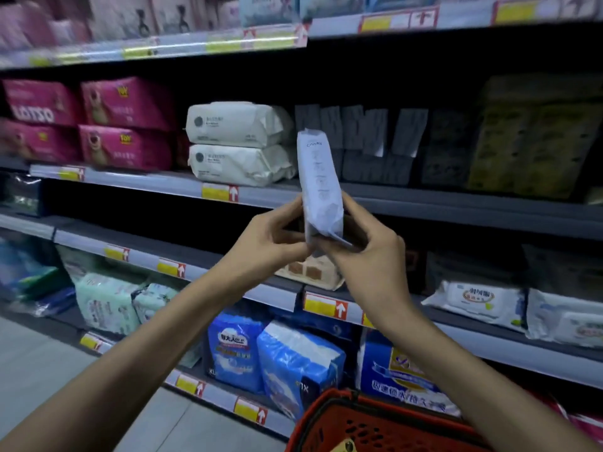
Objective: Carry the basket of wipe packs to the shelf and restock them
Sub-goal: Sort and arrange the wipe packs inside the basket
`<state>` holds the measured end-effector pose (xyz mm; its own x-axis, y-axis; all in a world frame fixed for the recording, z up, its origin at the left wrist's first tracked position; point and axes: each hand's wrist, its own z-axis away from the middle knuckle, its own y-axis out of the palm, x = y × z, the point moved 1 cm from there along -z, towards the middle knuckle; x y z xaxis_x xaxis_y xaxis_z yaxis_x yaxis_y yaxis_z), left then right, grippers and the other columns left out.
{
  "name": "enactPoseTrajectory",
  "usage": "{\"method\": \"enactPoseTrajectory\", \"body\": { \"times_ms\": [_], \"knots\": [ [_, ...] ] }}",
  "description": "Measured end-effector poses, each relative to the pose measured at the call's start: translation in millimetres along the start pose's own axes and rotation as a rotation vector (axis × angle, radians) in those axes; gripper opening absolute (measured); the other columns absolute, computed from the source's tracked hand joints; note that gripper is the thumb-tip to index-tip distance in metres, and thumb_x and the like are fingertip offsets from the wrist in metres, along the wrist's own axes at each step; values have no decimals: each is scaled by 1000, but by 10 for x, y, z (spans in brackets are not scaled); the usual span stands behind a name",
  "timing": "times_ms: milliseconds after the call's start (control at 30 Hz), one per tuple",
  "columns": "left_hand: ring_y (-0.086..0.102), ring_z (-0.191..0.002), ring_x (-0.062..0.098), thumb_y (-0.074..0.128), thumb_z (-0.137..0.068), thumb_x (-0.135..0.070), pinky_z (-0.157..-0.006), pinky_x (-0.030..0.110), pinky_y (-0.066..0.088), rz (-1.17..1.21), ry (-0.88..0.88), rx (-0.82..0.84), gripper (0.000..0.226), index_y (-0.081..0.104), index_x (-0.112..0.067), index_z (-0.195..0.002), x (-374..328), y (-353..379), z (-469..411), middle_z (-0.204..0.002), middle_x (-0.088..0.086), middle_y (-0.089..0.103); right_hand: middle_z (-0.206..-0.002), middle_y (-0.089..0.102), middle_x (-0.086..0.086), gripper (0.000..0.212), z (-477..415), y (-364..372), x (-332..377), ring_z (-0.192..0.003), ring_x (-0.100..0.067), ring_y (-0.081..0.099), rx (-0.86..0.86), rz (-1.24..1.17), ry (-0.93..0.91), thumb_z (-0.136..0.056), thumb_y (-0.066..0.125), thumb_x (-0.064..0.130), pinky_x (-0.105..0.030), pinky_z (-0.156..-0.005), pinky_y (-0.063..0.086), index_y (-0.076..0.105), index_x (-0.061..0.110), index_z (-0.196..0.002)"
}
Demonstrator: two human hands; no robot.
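Holding wipe pack [321, 187], red basket [385, 406] below.

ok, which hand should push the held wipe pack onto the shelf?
Right, probably. The right hand wraps the wipe pack at its lower end from below, while the left hand only pinches its left edge. The row of upright grey packs stands on the right hand's side.

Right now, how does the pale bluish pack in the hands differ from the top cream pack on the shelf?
The pale bluish pack stands upright, held by the left hand and right hand; the top cream pack lies flat on its twin. The pale bluish pack shows a narrow side, the top cream pack a broad one. Both look soft.
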<state>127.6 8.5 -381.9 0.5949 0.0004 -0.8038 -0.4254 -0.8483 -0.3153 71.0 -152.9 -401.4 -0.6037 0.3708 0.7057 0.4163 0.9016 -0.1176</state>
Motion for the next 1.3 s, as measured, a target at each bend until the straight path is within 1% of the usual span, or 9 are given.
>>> {"method": "enactPoseTrajectory", "body": {
  "times_ms": [133, 233, 333, 433, 533, 767, 967, 1133, 1300],
  "knots": [
    [73, -98, 9, 60, -96, 10, -81, 26, 58, -110, 35, 4, 70, 47, -27, -154, 51, -267, -391, -126, -10, 75, -127, 71, 16, 73, -420, 266, 14, -116, 5, 65, -82, 45, -16, -83, 85, 12, -27, -95, 58, 55, 32, -148],
    [72, -94, 3, 61, -102, -1, -70, 22, 56, -176, 67, -38, 47, 57, -27, -141, 75, -453, -710, -113, -17, 76, -121, 73, 16, 66, -803, 459, 8, -110, 4, 66, -126, 151, -44, -85, 82, 15, -20, -91, 58, 58, 32, -144],
    [76, -86, 21, 62, -101, -7, -69, 40, 62, -301, -11, -158, 25, 68, -21, -121, 255, -580, -980, -87, -3, 76, -98, 77, 4, 27, -1148, 677, -181, -95, -16, 73, -180, 336, 48, -87, 79, 25, -36, -78, 62, 71, 23, -113],
    [73, -75, 30, 63, -97, -19, -75, 54, 62, -472, -110, -289, 17, 75, -12, -107, 452, -550, -1088, -70, -2, 69, -96, 73, -7, 28, -1289, 832, -328, -94, -31, 69, -201, 572, 198, -88, 77, 39, -42, -75, 58, 69, 15, -100],
    [74, -75, 27, 57, -95, -30, -74, 55, 63, -408, -165, -346, 24, 75, -14, -99, 540, -476, -1113, -78, 5, 75, -102, 73, -9, 33, -1299, 889, -319, -99, -33, 68, -206, 641, 229, -90, 75, 44, -42, -77, 57, 68, 14, -102],
    [71, -82, 25, 61, -88, -3, -64, 32, 49, -392, -173, -284, 20, 70, -9, -105, 445, -385, -1041, -79, 2, 72, -103, 71, -8, 37, -1253, 802, -204, -98, -33, 68, -74, 596, 326, -84, 75, 45, -38, -72, 55, 63, 14, -101],
    [74, -82, 26, 74, -79, -4, -80, 49, 62, -472, -259, -208, 66, 56, -22, -140, 443, -435, -817, -83, 3, 75, -112, 71, -2, 57, -1051, 508, 6, -105, -25, 67, 99, 478, 361, -73, 85, 54, -35, -76, 54, 64, 20, -114],
    [67, -101, 22, 75, -90, -44, -89, 45, 58, -721, -343, -154, 90, 25, -27, -164, 312, -264, -429, -107, -2, 67, -151, 53, -1, 85, -766, 13, 111, -139, -23, 49, 168, 517, 332, -81, 82, 52, -31, -100, 46, 47, 17, -151],
    [50, -136, 31, 57, -86, -72, -99, 47, 50, -1064, -301, -50, 99, 13, -32, -166, 240, 115, -46, -152, 4, 48, -161, 40, -1, 93, -356, -532, 79, -148, -22, 37, 260, 689, 288, -83, 77, 57, -37, -117, 37, 36, 21, -159]
  ]
}}
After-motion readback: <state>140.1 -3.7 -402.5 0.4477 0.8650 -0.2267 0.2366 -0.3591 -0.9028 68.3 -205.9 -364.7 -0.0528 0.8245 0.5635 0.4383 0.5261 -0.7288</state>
